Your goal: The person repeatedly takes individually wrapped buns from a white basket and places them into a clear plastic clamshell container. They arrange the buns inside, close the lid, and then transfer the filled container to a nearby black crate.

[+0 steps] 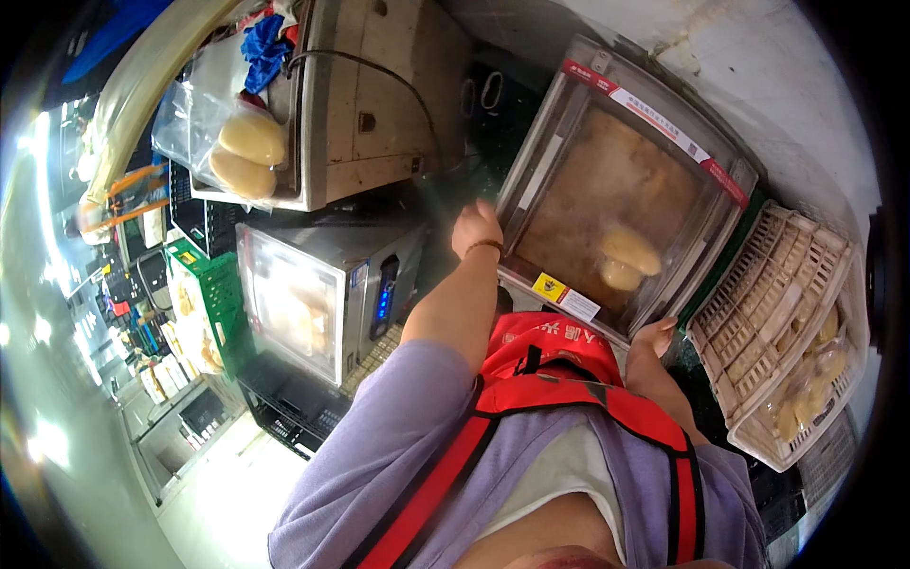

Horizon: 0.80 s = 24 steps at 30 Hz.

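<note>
Before me stands a boxy machine with a clear lid [625,178], probably a vacuum sealer; its lid is down. Beneath the lid lie two pale yellow, oval pieces [629,252] that look like peeled potatoes or similar produce. My left hand [478,227] is at the machine's left edge, fingers curled; whether it grips the edge is unclear. My right hand [657,336] touches the lower right corner of the machine with its fingers extended. A yellow and white label [566,296] is stuck along the near edge of the lid.
Right of the machine, white plastic crates [771,320] hold bagged yellow produce [810,391]. At left, a second machine's lid [291,306] glows brightly. Above it, bagged oval pieces [249,153] lie on a beige cabinet [377,92]. A green crate [224,313] and black crates [291,405] stand farther left.
</note>
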Available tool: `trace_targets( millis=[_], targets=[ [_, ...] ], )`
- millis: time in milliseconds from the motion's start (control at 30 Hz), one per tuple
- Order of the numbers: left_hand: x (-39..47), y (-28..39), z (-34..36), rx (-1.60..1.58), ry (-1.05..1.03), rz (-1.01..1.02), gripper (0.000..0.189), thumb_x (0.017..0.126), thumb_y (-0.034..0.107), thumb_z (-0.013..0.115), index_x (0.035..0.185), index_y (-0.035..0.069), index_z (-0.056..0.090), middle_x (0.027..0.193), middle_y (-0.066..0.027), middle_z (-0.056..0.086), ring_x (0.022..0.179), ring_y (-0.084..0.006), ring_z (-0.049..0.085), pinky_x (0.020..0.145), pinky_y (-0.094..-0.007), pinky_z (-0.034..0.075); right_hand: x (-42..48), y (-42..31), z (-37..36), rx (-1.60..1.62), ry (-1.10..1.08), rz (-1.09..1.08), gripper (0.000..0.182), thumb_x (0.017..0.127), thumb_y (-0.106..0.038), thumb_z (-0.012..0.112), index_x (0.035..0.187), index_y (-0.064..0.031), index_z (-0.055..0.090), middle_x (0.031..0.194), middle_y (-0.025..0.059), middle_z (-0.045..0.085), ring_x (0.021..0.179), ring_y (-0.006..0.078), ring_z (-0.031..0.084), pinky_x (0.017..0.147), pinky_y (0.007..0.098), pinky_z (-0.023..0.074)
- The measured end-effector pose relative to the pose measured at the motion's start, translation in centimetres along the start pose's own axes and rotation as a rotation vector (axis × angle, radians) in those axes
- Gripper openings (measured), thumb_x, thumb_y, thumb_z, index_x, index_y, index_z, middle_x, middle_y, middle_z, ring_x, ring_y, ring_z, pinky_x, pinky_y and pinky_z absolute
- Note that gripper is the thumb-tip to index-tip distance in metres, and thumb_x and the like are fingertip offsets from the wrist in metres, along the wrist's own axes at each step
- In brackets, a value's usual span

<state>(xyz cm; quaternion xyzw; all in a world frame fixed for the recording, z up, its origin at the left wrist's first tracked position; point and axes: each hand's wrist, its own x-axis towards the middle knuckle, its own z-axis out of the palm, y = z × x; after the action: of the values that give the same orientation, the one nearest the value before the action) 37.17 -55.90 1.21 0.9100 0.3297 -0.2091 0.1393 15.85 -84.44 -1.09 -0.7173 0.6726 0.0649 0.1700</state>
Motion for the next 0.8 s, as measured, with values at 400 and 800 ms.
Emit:
trace_targets(
  millis=[400, 800],
  targets=[
    [0.1, 0.1, 0.4, -0.044, 0.050, -0.027, 0.048, 0.086, 0.041, 0.034, 0.088, 0.003, 0.063, 0.088, -0.0197, 0.062, 0.086, -0.0355, 0.059, 0.073, -0.0453, 0.046, 0.0, -0.7, -0.5, -0.014, -0.046, 0.070, 0.060, 0.089, -0.048, 0.020, 0.114, -0.0061, 0.054, 0.112, 0.0195, 0.055, 0.102, 0.0384, 0.051, 0.086, 0.0453, 0.0405],
    [0.6, -0.5, 1.7, -0.033, 0.127, 0.002, 0.050, 0.085, 0.043, 0.034, 0.084, 0.003, 0.064, 0.084, -0.0192, 0.063, 0.081, -0.0368, 0.060, 0.070, -0.0459, 0.046, -0.5, -1.1, -1.2, -0.056, -0.075, 0.107, 0.061, 0.089, -0.049, 0.017, 0.113, -0.0080, 0.054, 0.107, 0.0198, 0.057, 0.098, 0.0385, 0.053, 0.084, 0.0459, 0.0414]
  ],
)
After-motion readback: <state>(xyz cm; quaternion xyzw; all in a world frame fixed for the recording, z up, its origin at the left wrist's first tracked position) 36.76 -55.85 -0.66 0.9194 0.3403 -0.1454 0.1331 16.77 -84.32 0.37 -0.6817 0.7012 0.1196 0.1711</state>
